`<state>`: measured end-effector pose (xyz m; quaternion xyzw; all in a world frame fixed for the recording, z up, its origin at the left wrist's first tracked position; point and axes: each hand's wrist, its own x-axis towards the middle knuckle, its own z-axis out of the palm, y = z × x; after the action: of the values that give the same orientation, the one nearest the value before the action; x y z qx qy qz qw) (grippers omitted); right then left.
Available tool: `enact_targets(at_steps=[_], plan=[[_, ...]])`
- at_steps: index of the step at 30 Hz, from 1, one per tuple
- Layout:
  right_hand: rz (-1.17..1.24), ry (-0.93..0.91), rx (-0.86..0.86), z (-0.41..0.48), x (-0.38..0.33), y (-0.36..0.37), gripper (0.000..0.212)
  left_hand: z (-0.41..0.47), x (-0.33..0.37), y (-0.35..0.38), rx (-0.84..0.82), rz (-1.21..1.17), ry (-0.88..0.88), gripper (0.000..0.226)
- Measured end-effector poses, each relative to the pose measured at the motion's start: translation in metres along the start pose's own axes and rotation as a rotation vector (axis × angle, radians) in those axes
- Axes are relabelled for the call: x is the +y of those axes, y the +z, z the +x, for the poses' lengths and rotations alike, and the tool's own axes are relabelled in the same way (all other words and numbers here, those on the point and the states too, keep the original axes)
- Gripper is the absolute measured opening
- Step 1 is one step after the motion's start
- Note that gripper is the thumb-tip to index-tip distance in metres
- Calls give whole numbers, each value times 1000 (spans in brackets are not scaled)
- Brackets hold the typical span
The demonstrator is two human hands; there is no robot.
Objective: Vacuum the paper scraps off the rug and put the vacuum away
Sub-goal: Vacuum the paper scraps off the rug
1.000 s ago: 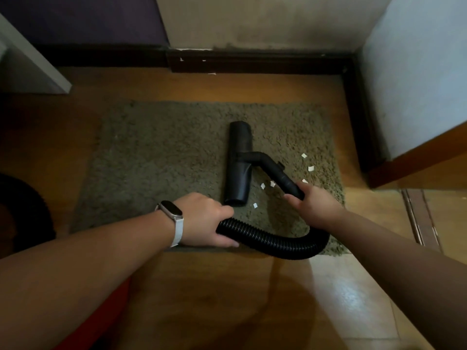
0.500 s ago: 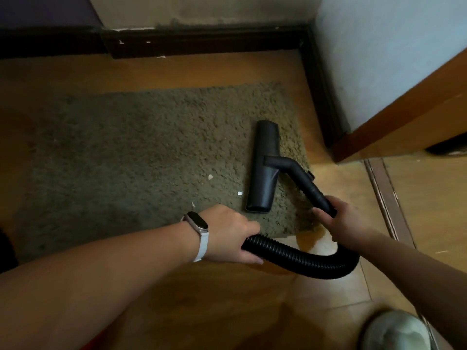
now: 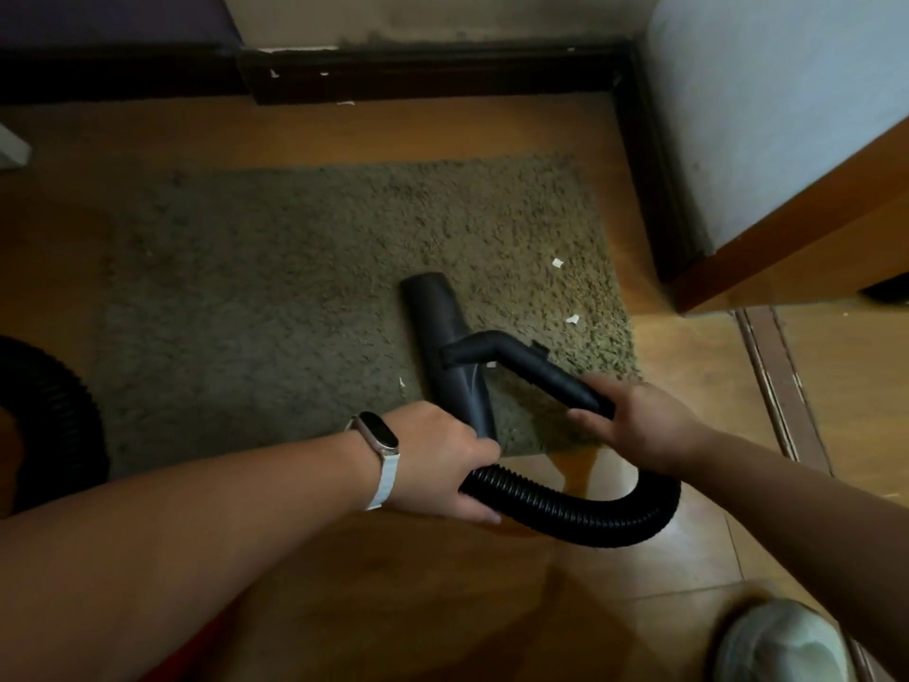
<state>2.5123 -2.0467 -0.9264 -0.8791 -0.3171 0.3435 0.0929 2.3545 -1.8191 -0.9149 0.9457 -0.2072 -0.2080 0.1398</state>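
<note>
A shaggy olive rug [image 3: 275,287] lies on the wooden floor. The black vacuum nozzle [image 3: 445,337] rests flat on the rug's right half, pointing away from me. Its curved black handle tube [image 3: 531,364] runs back to my right hand [image 3: 634,425], which grips it. My left hand [image 3: 438,460], with a watch on the wrist, is closed around the ribbed black hose [image 3: 580,514], which loops over the floor in front of the rug. White paper scraps lie on the rug: one [image 3: 557,262] and another [image 3: 572,318] right of the nozzle, and a small one [image 3: 402,382] left of it.
A dark baseboard [image 3: 433,73] runs along the back wall, with tiny white bits below it. A white wall with a wooden door frame [image 3: 787,248] stands at the right. More black hose [image 3: 54,411] curves at the left edge. My shoe [image 3: 782,642] shows at bottom right.
The nozzle has slid left from the rug's right edge, uncovering two scraps to its right. Both hands kept their grip, and the view has shifted left.
</note>
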Motion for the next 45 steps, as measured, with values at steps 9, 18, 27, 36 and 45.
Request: enact_targets(at_steps=[9, 18, 27, 36, 45], plan=[[-187, -129, -84, 22, -51, 5, 37, -33, -16, 6, -16, -7, -50, 51], [-65, -16, -28, 22, -29, -2, 26, -27, -15, -1, -15, -11, -87, 47], [104, 147, 98, 11, 3, -20, 23, -9, -4, -7, 56, 16, -63, 50], [-41, 120, -30, -10, 14, -35, 29, 14, 13, -8, 23, -27, -14, 51], [103, 267, 33, -37, 61, -38, 26, 52, 32, -7, -10, -74, 31, 44]])
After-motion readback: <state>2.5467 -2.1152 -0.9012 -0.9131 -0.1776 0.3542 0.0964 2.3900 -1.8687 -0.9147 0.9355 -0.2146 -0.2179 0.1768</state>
